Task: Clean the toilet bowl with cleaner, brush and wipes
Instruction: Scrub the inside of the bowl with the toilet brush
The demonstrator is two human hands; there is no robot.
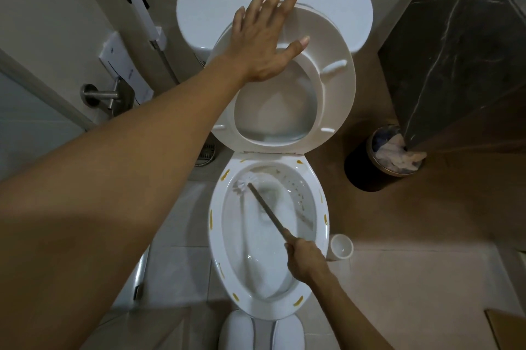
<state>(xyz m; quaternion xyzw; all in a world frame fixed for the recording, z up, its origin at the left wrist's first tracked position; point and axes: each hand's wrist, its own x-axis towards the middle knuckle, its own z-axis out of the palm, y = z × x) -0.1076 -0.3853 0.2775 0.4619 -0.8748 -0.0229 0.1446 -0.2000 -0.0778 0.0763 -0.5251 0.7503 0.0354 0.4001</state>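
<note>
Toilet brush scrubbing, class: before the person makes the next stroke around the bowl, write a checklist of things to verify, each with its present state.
1. Seat raised and held back: ok, the left hand presses flat on it with straight fingers.
2. Brush handle firmly held: ok, the right hand grips its lower end.
3. Brush head inside the bowl: ok, it lies against the upper left inner wall.
4. Yellow marks on the rim cleaned off: not ok, several show.
5. Brush holder within reach: ok, on the floor right of the bowl.
6. Cleaner already applied: cannot tell.
</note>
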